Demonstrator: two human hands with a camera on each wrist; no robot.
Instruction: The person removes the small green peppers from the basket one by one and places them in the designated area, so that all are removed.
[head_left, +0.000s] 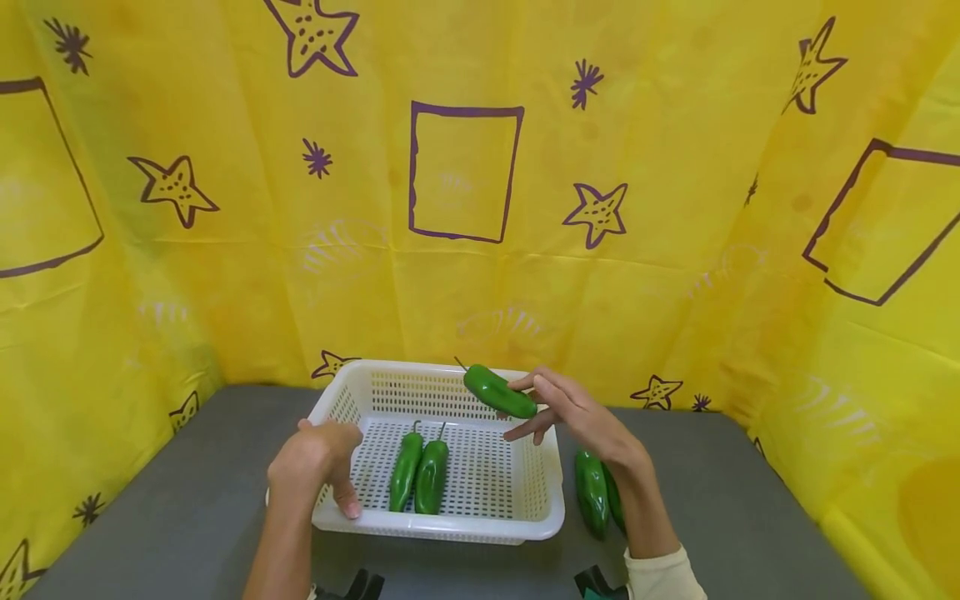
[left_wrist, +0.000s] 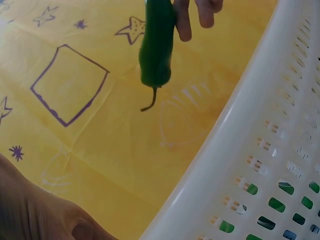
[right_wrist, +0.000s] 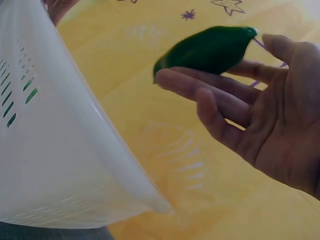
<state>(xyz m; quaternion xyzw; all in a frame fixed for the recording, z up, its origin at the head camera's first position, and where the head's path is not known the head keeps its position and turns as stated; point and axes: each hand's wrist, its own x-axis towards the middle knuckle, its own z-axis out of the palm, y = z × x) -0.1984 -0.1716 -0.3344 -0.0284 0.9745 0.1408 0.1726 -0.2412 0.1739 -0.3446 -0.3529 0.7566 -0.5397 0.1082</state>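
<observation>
Fingers (head_left: 528,385) lie loosely extended beside a pepper (head_left: 498,392); actual grip hard to tell.

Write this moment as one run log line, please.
right hand: holds green pepper over white basket | left hand: grips basket edge | in basket: two peppers | on table: peppers

peppers: 5, with 2 in basket (head_left: 418,475), 1 held above it (head_left: 498,392), 2 on desk (head_left: 597,493) | basket (head_left: 480,527): 1 | hands: 2
</observation>
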